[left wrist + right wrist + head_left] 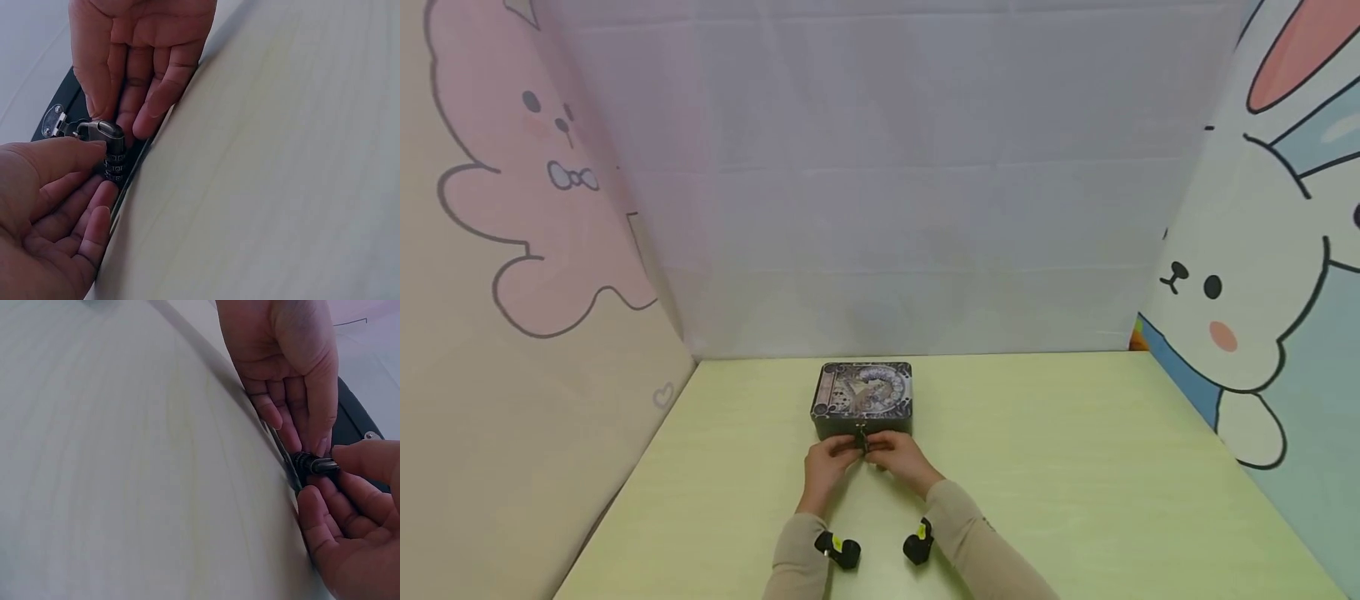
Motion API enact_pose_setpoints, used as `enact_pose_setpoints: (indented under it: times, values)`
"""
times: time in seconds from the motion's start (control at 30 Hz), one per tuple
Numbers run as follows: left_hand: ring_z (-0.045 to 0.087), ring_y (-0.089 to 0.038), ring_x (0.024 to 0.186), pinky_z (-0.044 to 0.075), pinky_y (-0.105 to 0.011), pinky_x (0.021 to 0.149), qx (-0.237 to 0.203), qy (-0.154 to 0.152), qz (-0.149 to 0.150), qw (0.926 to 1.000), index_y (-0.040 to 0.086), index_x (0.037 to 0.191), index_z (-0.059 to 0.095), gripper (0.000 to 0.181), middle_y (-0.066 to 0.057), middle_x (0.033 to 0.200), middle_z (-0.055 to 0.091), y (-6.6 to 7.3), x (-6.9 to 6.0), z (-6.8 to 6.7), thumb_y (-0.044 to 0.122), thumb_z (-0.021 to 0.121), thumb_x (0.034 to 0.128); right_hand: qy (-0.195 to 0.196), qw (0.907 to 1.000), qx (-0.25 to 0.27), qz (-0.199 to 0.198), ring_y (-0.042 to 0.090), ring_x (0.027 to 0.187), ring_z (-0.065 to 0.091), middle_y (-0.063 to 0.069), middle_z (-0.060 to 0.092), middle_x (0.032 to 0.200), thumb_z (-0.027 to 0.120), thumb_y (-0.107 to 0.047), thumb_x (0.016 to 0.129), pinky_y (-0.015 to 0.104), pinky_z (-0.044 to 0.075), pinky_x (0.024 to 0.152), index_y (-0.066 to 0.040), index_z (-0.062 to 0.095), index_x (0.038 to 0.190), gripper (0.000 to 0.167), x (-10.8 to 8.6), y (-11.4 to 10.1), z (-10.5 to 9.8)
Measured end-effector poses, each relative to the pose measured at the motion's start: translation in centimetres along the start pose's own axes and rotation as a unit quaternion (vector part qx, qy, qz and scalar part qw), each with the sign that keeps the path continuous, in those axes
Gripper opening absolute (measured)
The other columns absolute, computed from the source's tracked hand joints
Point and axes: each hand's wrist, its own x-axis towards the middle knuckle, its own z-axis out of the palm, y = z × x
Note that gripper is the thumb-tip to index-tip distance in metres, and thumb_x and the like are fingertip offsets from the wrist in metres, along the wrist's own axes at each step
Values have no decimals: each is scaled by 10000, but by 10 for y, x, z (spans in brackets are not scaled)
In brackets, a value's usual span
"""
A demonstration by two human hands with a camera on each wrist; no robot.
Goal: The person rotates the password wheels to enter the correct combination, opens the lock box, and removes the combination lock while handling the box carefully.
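Observation:
A dark tin box (pixel 862 392) with an ornate printed lid stands on the table, its front towards me. A metal hasp (pixel 54 120) is fixed on its front. At the hasp is a small black combination padlock (pixel 114 159) with number dials and a metal shackle. My left hand (pixel 827 468) pinches the padlock near its dials, thumb on top and fingers curled beneath. From the other side my right hand (pixel 907 460) grips its shackle end between thumb and fingers. The fingers partly cover the padlock, so whether its shackle is locked cannot be told.
The pale green table (pixel 1060 467) reaches out on both sides of the box. A white cloth backdrop (pixel 910 208) hangs behind it. Side panels carry a pink cartoon animal (pixel 550 217) and a white rabbit (pixel 1240 308). Black wrist cameras (pixel 848 553) sit at the sleeves.

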Motion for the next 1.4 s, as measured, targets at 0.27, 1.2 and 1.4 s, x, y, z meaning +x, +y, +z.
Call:
enact_pose_setpoints:
  times: [0.27, 1.2, 1.4]
  values:
    - [717, -263, 808, 555, -223, 663, -442, -86, -120, 9989, -136, 993, 710, 257, -227, 916, 726, -3, 1, 0, -21, 800, 782, 13, 9998, -158, 130, 135, 740, 628, 249, 701, 991, 651, 32, 886, 293, 569, 677, 183, 647, 1115, 274, 2, 5, -6]
    - [665, -117, 613, 586, -244, 604, -2338, -211, -1135, 9654, -206, 1084, 648, 259, -82, 903, 709, -9, 1, -12, -24, 691, 905, -48, 9820, 1782, 626, 124, 751, 663, 233, 688, 1072, 577, 62, 931, 281, 588, 728, 239, 501, 1257, 380, 4, 12, 7]
    - [664, -97, 620, 582, -230, 593, -2388, -92, -1137, 9644, -208, 1104, 634, 278, -56, 900, 704, -14, 2, -11, -17, 692, 910, 81, 9770, 1998, 740, 124, 729, 668, 276, 662, 1131, 589, 77, 911, 275, 589, 722, 244, 466, 1281, 424, 5, 14, 10]
